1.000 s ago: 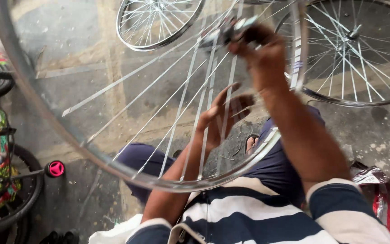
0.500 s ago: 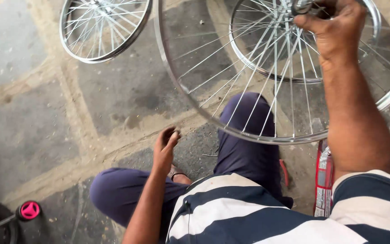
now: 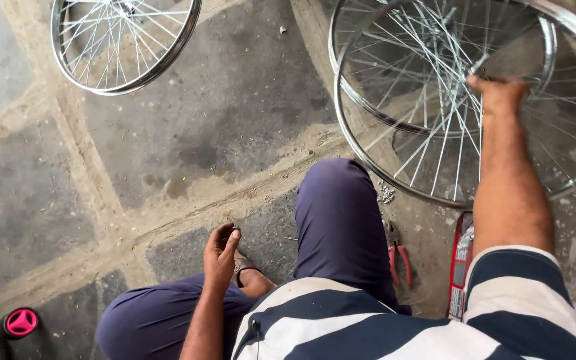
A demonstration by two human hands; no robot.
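The spoked wheel point(image 3: 501, 127) stands tilted at upper right, over a second rim lying on the floor point(image 3: 168, 133). The right hand point(image 3: 498, 93) grips it near the hub — fingers apparently curled around spokes. The left hand point(image 3: 220, 257) rests loosely curled, well apart — beside the knee.

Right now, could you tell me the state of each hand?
Left hand: fingers curled, pinching something small; what cannot be told.
Right hand: closed on the bicycle wheel.

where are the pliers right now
The pliers lie on the floor right of the person's raised knee, beside a red packet, just below the wheel that the right hand holds.
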